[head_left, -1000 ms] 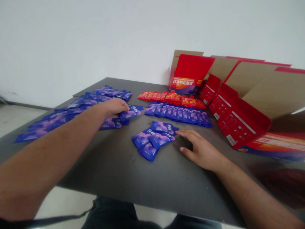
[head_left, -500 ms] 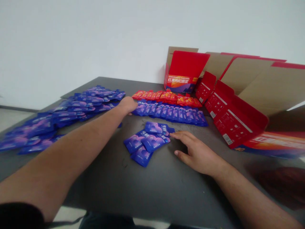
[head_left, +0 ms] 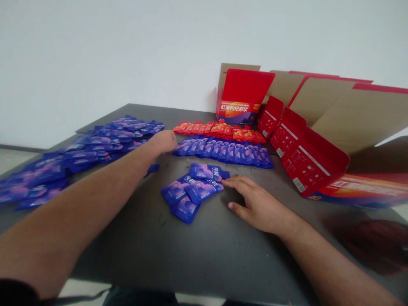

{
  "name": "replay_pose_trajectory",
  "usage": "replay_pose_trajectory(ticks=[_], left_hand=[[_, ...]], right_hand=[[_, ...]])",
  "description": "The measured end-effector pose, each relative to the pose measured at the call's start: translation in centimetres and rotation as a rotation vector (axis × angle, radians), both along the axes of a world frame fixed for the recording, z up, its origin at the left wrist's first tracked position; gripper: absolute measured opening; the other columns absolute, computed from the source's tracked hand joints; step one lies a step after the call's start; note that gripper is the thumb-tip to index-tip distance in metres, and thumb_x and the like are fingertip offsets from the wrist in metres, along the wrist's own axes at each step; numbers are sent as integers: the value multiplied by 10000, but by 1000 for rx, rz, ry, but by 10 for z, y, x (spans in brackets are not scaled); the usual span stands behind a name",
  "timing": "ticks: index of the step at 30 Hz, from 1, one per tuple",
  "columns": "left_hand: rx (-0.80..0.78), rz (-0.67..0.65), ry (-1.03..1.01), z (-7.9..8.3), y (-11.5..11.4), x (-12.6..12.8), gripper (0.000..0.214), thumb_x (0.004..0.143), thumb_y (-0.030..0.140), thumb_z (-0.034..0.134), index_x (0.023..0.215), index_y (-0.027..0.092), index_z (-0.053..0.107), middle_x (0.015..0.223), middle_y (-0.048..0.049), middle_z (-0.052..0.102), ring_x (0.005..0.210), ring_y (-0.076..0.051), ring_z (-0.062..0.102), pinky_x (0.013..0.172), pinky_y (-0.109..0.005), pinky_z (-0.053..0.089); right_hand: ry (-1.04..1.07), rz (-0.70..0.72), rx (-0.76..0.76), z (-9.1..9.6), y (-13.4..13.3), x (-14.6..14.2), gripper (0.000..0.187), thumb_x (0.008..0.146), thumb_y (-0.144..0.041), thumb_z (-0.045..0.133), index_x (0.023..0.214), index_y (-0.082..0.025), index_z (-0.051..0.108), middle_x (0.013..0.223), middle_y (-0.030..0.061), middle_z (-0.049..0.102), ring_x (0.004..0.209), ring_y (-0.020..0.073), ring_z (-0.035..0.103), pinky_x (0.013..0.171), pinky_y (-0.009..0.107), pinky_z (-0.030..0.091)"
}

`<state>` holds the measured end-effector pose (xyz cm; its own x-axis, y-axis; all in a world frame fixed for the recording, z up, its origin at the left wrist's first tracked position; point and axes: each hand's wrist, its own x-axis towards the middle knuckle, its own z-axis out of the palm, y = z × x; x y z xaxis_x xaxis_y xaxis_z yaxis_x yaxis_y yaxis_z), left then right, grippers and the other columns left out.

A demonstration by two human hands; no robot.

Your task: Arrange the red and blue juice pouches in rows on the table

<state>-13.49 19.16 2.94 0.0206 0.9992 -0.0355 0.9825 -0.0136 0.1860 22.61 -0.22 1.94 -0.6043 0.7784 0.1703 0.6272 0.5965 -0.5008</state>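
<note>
With mid-view as hub, a group of open boxes (head_left: 314, 163) ranged from one to three o'clock: red card outside, plain brown board inside, flaps raised. At one o'clock, upright, the far box (head_left: 239, 111), with red flap stood up behind a glossy orange-to-blue front lettered in white. Nearer ones at two to three, showing red panels with white print and barcodes. Insides mostly hidden by flaps; cannot tell the contents.

Just in front of the far box, from twelve to two o'clock, a row of red pouches (head_left: 219, 131), shiny and flattish, overlapped. Next to it on the near side, a row of blue pouches (head_left: 223, 151), tightly shingled. At nine o'clock, a long heap (head_left: 86, 146) of the same, slick film, rumpled and layered. At seven, four loose pouches (head_left: 202, 190) fanned over one another, flat, short tabs at the ends. All on the matte dark grey table (head_left: 219, 259).

Between nine and ten, left hand (head_left: 161, 142) at the left end of the blue row, knuckles up, fingers curled under and hidden; cannot tell how closed, or on what. At four, right hand (head_left: 258, 206), loosely spread, thumb well apart, holding nothing, index fingertip right by the top loose pouch; cannot tell if touching.
</note>
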Motion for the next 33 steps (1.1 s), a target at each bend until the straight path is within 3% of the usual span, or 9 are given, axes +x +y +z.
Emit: replay_pose_trajectory(ticks=[3, 7, 10, 17, 22, 25, 30, 33], left_hand=[[-94, -80, -70, 4, -11, -16, 366, 738, 300, 749, 1091, 242, 829, 958, -62, 840, 786, -253, 780, 686, -286, 565], [-111, -239, -128, 6, -18, -28, 637, 695, 398, 854, 1309, 254, 764, 1316, -83, 809, 1091, -270, 780, 880, -275, 585], [-38, -244, -79, 6, -20, -23, 601, 723, 470, 871, 1263, 221, 782, 1324, -107, 802, 1209, -281, 753, 1028, -279, 547], [-13, -224, -92, 8, -23, -13, 595, 755, 422, 848, 1302, 206, 754, 1373, -114, 781, 1253, -276, 737, 1072, -288, 534], [18, -160, -93, 21, -40, -42, 595, 760, 396, 803, 1327, 230, 736, 1311, -96, 801, 1194, -277, 752, 1014, -289, 559], [-62, -148, 6, 28, -63, -69, 571, 728, 420, 802, 1270, 242, 760, 1266, -97, 815, 1143, -308, 762, 975, -317, 560], [-244, -171, 157, 21, -101, -101, 760, 591, 479, 899, 1317, 286, 782, 1297, -134, 797, 1129, -355, 758, 902, -349, 561], [-244, -102, 235, 19, -112, -104, 836, 617, 487, 897, 1413, 296, 727, 1293, -147, 792, 1122, -372, 753, 860, -364, 555]], right_hand=[[2, 7, 7, 0, 0, -1, 598, 952, -221, 712, 1542, -217, 611, 1546, 150, 630, 1463, 295, 593, 1276, 528, 477], [22, 16, 10, 0, 0, -2, 609, 939, -207, 736, 1535, -253, 621, 1547, 136, 637, 1459, 300, 600, 1270, 546, 481], [16, 8, -1, 1, 0, -2, 605, 936, -202, 735, 1530, -243, 627, 1543, 141, 637, 1457, 298, 603, 1266, 540, 483], [-1, 9, -10, 0, 2, 0, 593, 952, -217, 720, 1536, -221, 616, 1542, 159, 630, 1451, 301, 599, 1257, 547, 483], [7, 15, -1, -1, 2, 1, 580, 949, -220, 720, 1521, -220, 623, 1525, 159, 640, 1440, 300, 612, 1249, 542, 494], [9, 19, 9, -2, 2, 1, 580, 939, -226, 733, 1511, -236, 635, 1512, 149, 653, 1432, 302, 622, 1241, 542, 503], [-12, 25, 34, -4, 3, 1, 572, 943, -245, 726, 1509, -235, 640, 1508, 147, 663, 1428, 314, 626, 1245, 567, 501], [-19, 17, 43, -6, 4, 2, 577, 939, -249, 729, 1509, -252, 642, 1509, 139, 666, 1421, 320, 635, 1241, 582, 503]])
